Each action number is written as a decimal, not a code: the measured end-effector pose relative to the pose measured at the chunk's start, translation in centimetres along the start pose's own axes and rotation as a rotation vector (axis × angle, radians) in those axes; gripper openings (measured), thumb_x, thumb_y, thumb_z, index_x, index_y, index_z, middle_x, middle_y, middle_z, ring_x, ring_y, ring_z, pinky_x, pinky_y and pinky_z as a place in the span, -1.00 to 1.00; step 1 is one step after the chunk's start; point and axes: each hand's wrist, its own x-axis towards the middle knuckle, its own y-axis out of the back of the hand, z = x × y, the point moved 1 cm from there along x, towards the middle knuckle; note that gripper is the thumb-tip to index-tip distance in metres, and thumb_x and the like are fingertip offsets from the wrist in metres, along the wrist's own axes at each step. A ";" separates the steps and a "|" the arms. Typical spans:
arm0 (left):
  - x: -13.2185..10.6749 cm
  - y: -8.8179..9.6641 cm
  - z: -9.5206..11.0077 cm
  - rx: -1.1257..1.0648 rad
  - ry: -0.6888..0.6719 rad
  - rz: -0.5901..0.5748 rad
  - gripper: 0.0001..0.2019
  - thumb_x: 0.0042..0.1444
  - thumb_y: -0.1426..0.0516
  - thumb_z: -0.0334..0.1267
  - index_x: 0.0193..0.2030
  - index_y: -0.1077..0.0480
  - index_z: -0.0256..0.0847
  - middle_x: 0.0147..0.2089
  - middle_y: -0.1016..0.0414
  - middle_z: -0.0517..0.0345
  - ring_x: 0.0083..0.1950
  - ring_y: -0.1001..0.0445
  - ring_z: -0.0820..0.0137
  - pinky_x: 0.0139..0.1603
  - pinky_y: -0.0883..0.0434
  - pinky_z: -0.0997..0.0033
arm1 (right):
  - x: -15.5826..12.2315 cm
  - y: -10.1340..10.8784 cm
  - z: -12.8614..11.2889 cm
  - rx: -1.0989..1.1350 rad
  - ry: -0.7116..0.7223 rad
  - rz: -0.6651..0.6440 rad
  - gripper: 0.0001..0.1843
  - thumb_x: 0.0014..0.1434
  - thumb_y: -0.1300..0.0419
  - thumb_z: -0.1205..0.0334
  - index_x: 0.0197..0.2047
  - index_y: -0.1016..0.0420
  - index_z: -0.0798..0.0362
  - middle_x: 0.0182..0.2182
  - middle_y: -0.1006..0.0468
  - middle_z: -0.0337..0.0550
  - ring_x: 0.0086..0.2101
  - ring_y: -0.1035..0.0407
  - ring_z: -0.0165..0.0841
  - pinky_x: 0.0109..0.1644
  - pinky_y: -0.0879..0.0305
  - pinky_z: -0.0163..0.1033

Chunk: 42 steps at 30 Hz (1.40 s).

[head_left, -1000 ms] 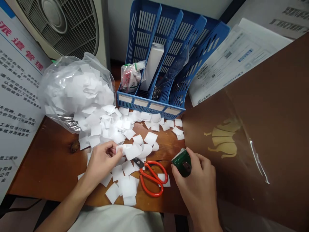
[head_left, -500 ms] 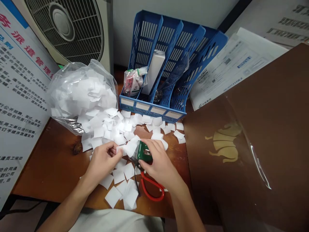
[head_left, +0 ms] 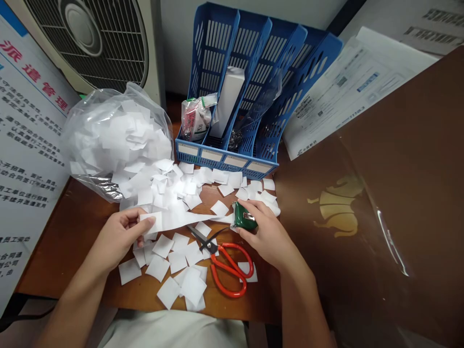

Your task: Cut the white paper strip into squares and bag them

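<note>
My left hand (head_left: pixel 125 235) pinches one end of a long white paper strip (head_left: pixel 188 219) between thumb and fingers. The strip runs stretched and slightly twisted across to a small green device (head_left: pixel 243 216) with a metal piece on it, whose kind I cannot tell. Around that device my right hand (head_left: pixel 266 232) is closed, with the strip's far end at its left side. Just below the strip lie red-handled scissors (head_left: pixel 217 256), blades apart. Loose white paper squares (head_left: pixel 177 261) are spread on the wooden table below and behind the strip.
A clear plastic bag (head_left: pixel 119 140) spills white paper pieces at the left. Behind stands a blue file rack (head_left: pixel 226 157) holding a white box (head_left: pixel 229 101) and small packets. A fan (head_left: pixel 94 38), a printed board (head_left: pixel 32 121) and a brown surface (head_left: pixel 362 203) border the table.
My hands have moved apart, the left to the left and the right to the right, stretching the paper strip between them. The scissors are now uncovered. The whole view has shifted slightly.
</note>
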 end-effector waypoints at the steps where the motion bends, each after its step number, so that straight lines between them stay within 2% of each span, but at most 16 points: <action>1: -0.2 0.0 -0.2 0.010 0.010 0.011 -0.56 0.06 -0.30 0.15 -0.39 -0.48 -0.26 -0.51 -0.31 0.25 -0.55 -0.29 0.50 -0.50 -0.25 0.53 | 0.0 0.0 0.3 0.001 -0.003 0.005 -0.34 0.26 -0.21 0.22 0.41 -0.26 -0.19 0.28 -0.35 -0.16 0.19 -0.34 -0.19 0.29 -0.33 -0.05; 3: -0.6 -0.2 -0.6 0.050 0.035 0.041 -0.57 0.06 -0.31 0.15 -0.37 -0.49 -0.25 -0.52 -0.30 0.25 -0.54 -0.30 0.49 -0.51 -0.24 0.54 | -0.1 -0.2 0.9 -0.010 0.011 0.030 -0.33 0.26 -0.19 0.23 0.42 -0.27 -0.17 0.31 -0.33 -0.14 0.23 -0.31 -0.18 0.30 -0.33 -0.04; 7: -1.3 -1.2 -1.2 0.114 0.067 0.020 -0.58 0.06 -0.30 0.14 -0.36 -0.50 -0.25 -0.53 -0.33 0.24 -0.54 -0.35 0.45 -0.52 -0.26 0.54 | -0.4 -0.9 1.6 -0.064 0.088 0.111 -0.32 0.28 -0.14 0.28 0.45 -0.24 -0.10 0.40 -0.25 -0.07 0.38 -0.11 -0.13 0.45 -0.14 0.08; 12: -1.4 -2.4 -1.7 0.108 0.098 -0.026 -0.58 0.12 -0.25 0.14 -0.33 -0.49 -0.24 -0.57 -0.32 0.24 -0.57 -0.32 0.45 -0.55 -0.27 0.52 | -1.0 -1.8 1.3 -0.066 0.103 0.178 -0.30 0.25 -0.09 0.36 0.46 -0.23 -0.03 0.43 -0.18 -0.03 0.42 -0.03 -0.11 0.46 -0.13 0.16; 16: -1.5 -3.1 -1.6 0.093 0.086 -0.024 -0.59 0.12 -0.25 0.13 -0.33 -0.47 -0.25 -0.54 -0.32 0.25 -0.56 -0.34 0.45 -0.55 -0.25 0.53 | -1.4 -2.5 0.8 -0.120 0.159 0.292 -0.26 0.20 -0.09 0.41 0.45 -0.21 0.02 0.46 -0.14 -0.01 0.46 0.10 -0.04 0.46 -0.07 0.26; 21: -1.8 -3.8 -1.2 0.087 0.046 -0.031 -0.57 0.12 -0.24 0.15 -0.38 -0.44 -0.25 -0.52 -0.29 0.26 -0.55 -0.35 0.48 -0.54 -0.20 0.56 | -2.0 -3.0 -1.0 -0.152 0.252 0.499 -0.35 0.20 -0.08 0.47 0.36 -0.30 0.05 0.33 -0.31 0.06 0.36 -0.07 0.02 0.38 -0.18 0.25; 24: -1.9 -3.9 -1.2 0.074 0.052 -0.007 -0.57 0.13 -0.24 0.15 -0.37 -0.44 -0.25 -0.49 -0.28 0.27 -0.53 -0.37 0.47 -0.53 -0.22 0.56 | -3.9 -3.0 -2.8 -0.174 0.294 0.631 -0.49 0.21 -0.13 0.50 0.21 -0.39 0.03 0.11 -0.47 0.06 0.17 -0.29 -0.02 0.24 -0.31 0.16; 25: -1.9 -3.9 -1.2 0.065 0.058 -0.001 -0.57 0.13 -0.24 0.15 -0.36 -0.45 -0.25 -0.48 -0.28 0.26 -0.53 -0.38 0.47 -0.52 -0.23 0.55 | -4.8 -3.1 -3.4 -0.160 0.303 0.624 -0.55 0.22 -0.15 0.50 0.15 -0.41 0.02 0.01 -0.51 0.03 0.06 -0.35 -0.07 0.17 -0.36 0.08; 27: -1.9 -3.8 -1.2 0.038 0.071 0.011 -0.57 0.12 -0.25 0.16 -0.35 -0.46 -0.25 -0.46 -0.28 0.26 -0.52 -0.40 0.46 -0.51 -0.25 0.54 | -6.8 -3.5 -4.0 -0.103 0.300 0.480 -0.67 0.26 -0.17 0.46 0.07 -0.41 0.00 -0.16 -0.53 -0.06 -0.13 -0.41 -0.18 -0.02 -0.41 -0.07; 29: -1.8 -3.7 -1.1 0.022 0.075 0.035 -0.57 0.11 -0.26 0.15 -0.36 -0.46 -0.25 -0.46 -0.26 0.26 -0.51 -0.40 0.45 -0.51 -0.25 0.54 | -8.6 -4.3 -4.1 -0.103 0.219 0.286 -0.66 0.28 -0.17 0.38 0.12 -0.37 0.02 -0.16 -0.52 -0.06 -0.19 -0.41 -0.20 -0.12 -0.41 -0.10; 31: -1.9 -3.6 -1.0 0.043 0.059 0.070 -0.58 0.10 -0.27 0.13 -0.39 -0.47 -0.25 -0.48 -0.25 0.26 -0.51 -0.39 0.46 -0.52 -0.23 0.55 | -9.7 -5.1 -3.8 -0.146 0.140 0.157 -0.62 0.26 -0.14 0.36 0.14 -0.33 0.04 -0.13 -0.50 -0.04 -0.19 -0.40 -0.17 -0.16 -0.40 -0.09; 33: -2.0 -3.6 -1.0 0.094 0.030 0.105 -0.61 0.10 -0.28 0.11 -0.38 -0.51 -0.25 -0.50 -0.28 0.25 -0.51 -0.38 0.45 -0.51 -0.22 0.55 | -9.9 -5.9 -3.7 -0.221 0.096 0.127 -0.66 0.21 -0.11 0.41 0.06 -0.34 0.04 -0.18 -0.50 -0.05 -0.24 -0.39 -0.16 -0.21 -0.35 -0.08; 37: -2.4 -3.3 -1.1 0.156 -0.014 0.127 -0.61 0.13 -0.27 0.10 -0.28 -0.60 -0.25 -0.51 -0.40 0.19 -0.46 -0.43 0.39 -0.47 -0.26 0.52 | -8.9 -6.6 -4.1 -0.362 0.062 0.177 -0.64 0.05 -0.08 0.54 -0.10 -0.35 0.00 -0.33 -0.49 -0.12 -0.36 -0.36 -0.18 -0.31 -0.21 -0.11; 42: -2.3 -2.8 -1.2 0.126 0.010 0.072 -0.56 0.12 -0.27 0.14 -0.20 -0.66 -0.25 -0.49 -0.47 0.13 -0.42 -0.48 0.34 -0.44 -0.32 0.51 | -8.9 -5.6 -3.9 -0.394 0.056 0.131 -0.77 0.03 -0.11 0.51 -0.31 -0.33 -0.02 -0.39 -0.48 -0.14 -0.39 -0.38 -0.19 -0.33 -0.23 -0.13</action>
